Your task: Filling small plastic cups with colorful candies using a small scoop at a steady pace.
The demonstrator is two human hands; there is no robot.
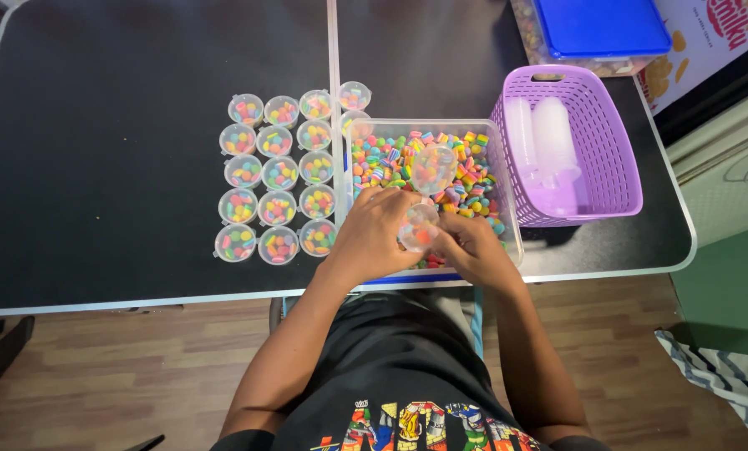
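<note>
Head view, the cup: I hold a small clear plastic cup between both my hands, over the near edge of the clear bin. Some candies show through its wall, orange and pink.
Head view, left hand: my left hand curls around the cup from 9 o'clock, fingers closed on its side.
Head view, right hand: my right hand meets it from 3 o'clock, fingertips pinched at the rim; both hands are equally near, touching the cup.
Head view, lid: a round clear lid stands hinged up at 12 o'clock from the cup, tilted away from me over the candies; I cannot tell whether it is joined to the cup.
Head view, axis: the cup is round and squat, with no long axis to speak of; its mouth seems tipped toward 12 o'clock.
Head view, candies: small pastel candies, striped and matt, lie loose in the bin, filling it.
Head view, filled cups: closed little cups with the same candies stand in neat rows at 9 o'clock from the bin, just beside it.
Head view, basket: a purple slotted plastic basket at 3 o'clock holds stacked empty cups, milky and smooth.
Head view, table: the table is black and matt with a pale edge.
Head view, box: a blue-lidded box sits at 1 o'clock.
</note>
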